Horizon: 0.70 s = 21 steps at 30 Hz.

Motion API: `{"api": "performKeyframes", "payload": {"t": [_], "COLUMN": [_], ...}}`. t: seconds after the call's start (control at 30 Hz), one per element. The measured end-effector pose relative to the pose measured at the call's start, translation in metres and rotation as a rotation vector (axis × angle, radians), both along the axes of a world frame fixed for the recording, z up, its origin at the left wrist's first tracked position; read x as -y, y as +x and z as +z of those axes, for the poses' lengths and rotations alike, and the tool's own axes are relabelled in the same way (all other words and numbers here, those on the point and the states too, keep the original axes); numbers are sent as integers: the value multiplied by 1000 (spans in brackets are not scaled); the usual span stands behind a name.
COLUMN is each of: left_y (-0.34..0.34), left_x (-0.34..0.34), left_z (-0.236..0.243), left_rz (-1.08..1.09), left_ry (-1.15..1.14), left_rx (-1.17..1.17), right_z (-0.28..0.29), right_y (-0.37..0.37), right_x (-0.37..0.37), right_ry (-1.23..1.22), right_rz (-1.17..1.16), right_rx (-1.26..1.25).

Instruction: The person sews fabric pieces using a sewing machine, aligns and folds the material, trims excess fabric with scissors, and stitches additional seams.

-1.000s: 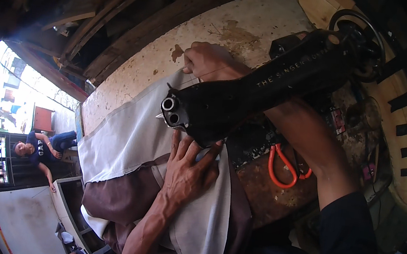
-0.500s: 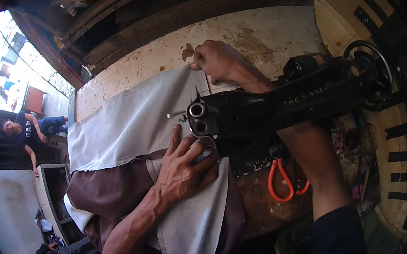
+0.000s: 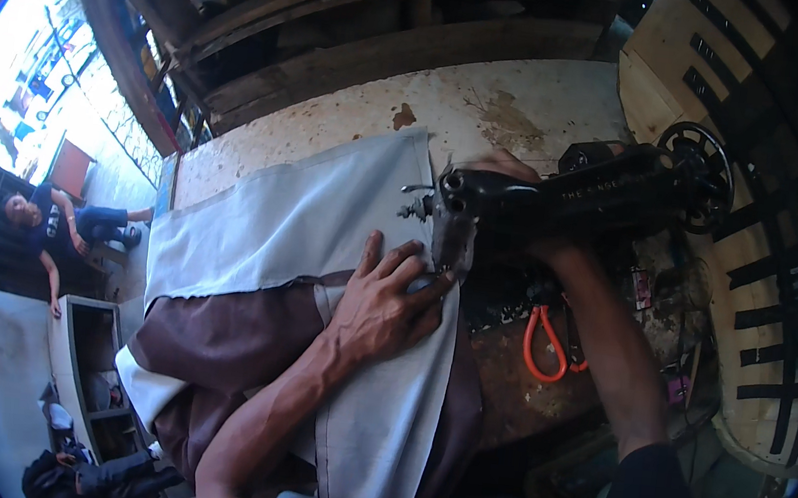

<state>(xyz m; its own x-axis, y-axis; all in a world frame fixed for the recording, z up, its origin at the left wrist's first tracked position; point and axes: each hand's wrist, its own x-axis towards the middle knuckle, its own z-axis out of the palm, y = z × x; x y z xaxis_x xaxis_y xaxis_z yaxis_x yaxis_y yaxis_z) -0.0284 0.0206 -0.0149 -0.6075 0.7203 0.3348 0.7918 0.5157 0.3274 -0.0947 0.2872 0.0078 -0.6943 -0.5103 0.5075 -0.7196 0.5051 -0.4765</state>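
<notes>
Fingers apart, the left hand (image 3: 382, 311) lies palm down on the cloth (image 3: 275, 215), pressing rather than clasping as far as its upper side shows; the right hand (image 3: 510, 165) is blurred and mostly behind the machine, so I cannot tell whether it is closed on anything. Underneath spreads the pale, stained table (image 3: 574, 97). On it, left of the black sewing machine (image 3: 563, 194), sits the cloth, one inner corner by the machine's front end. It looks soft, limp and fairly light, not fragile, though its folded bulk may drag a little. A flat palm near the machine, with a pinch at the hemmed far edge, seems the surest hold. The grey panel's long axis slants from the near left up to the far right, its corner pointing away from the person. The smaller maroon section (image 3: 242, 330) bunches beside the left forearm and probably slides more easily, having a smoother look. Smallest, orange handle loops (image 3: 530, 341) rest right of the cloth, apart from it.
</notes>
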Motion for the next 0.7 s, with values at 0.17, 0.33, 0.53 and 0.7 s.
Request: {"api": "performKeyframes", "payload": {"t": [0.17, 0.33, 0.53, 0.7], "left_y": [6, 1, 2, 2], "left_x": [19, 2, 2, 7], "left_z": [-7, 4, -3, -4], "left_rz": [15, -42, 1, -14], "left_ry": [35, 103, 95, 95], "left_rx": [-5, -83, -139, -161], "right_z": [38, -15, -42, -24], "right_y": [200, 352, 407, 429], "right_x": [54, 126, 181, 156], "right_ry": [-220, 45, -150, -350], "right_rz": [-351, -88, -544, -324], "right_rx": [1119, 1355, 1223, 1186]}}
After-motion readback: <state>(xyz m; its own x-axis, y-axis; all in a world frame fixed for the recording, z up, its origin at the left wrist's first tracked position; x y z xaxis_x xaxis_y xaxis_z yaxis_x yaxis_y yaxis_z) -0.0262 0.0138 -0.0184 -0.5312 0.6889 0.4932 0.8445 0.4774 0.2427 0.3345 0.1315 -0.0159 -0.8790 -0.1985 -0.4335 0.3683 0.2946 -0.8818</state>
